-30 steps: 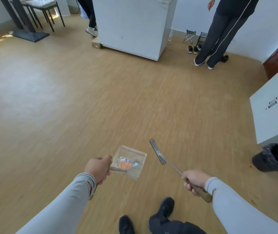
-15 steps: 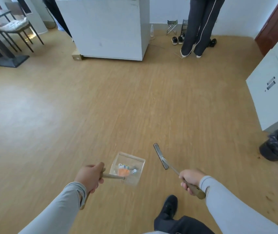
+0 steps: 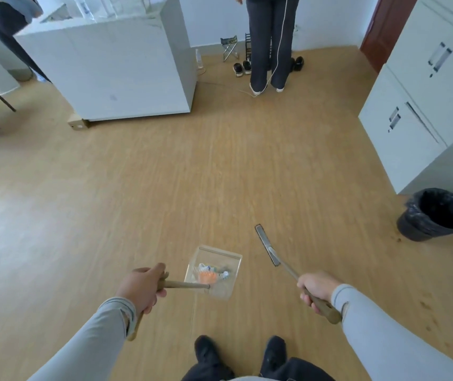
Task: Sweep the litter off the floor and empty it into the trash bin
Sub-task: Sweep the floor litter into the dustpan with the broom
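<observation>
Litter already gathered in clear dustpan, gripped by left hand; brush gripped by right hand. Emptying step pending, seemingly: carry toward trash bin, well right of dustpan, then tip.

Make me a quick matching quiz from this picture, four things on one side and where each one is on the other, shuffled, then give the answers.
Things:
1. dustpan
2. broom
3. bin
4. litter

Places:
A. on the floor beside the cabinet
B. in the right hand
C. inside the dustpan
D. in the left hand

Pairs: 1-D, 2-B, 3-A, 4-C
</observation>
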Motion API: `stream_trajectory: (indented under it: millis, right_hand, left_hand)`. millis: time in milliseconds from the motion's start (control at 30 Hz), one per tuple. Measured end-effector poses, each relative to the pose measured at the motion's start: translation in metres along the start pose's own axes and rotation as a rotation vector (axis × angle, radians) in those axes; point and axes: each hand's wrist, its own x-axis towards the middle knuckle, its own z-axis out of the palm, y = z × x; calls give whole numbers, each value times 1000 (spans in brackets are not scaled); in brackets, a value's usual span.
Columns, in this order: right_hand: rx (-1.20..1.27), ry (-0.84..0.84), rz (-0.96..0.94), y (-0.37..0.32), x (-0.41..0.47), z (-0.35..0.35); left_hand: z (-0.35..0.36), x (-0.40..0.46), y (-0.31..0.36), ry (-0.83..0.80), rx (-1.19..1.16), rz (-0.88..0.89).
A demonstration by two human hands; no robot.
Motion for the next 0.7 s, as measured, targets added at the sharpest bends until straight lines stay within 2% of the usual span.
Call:
stream_trajectory:
  millis: [500, 700]
  right_hand:
    - [169, 168, 147, -66, 35, -41]
    - [264, 259, 225, -105, 44, -36]
  left_hand:
    - [38, 118, 146, -201, 181, 126]
    - [47, 185, 202, -318, 373, 215]
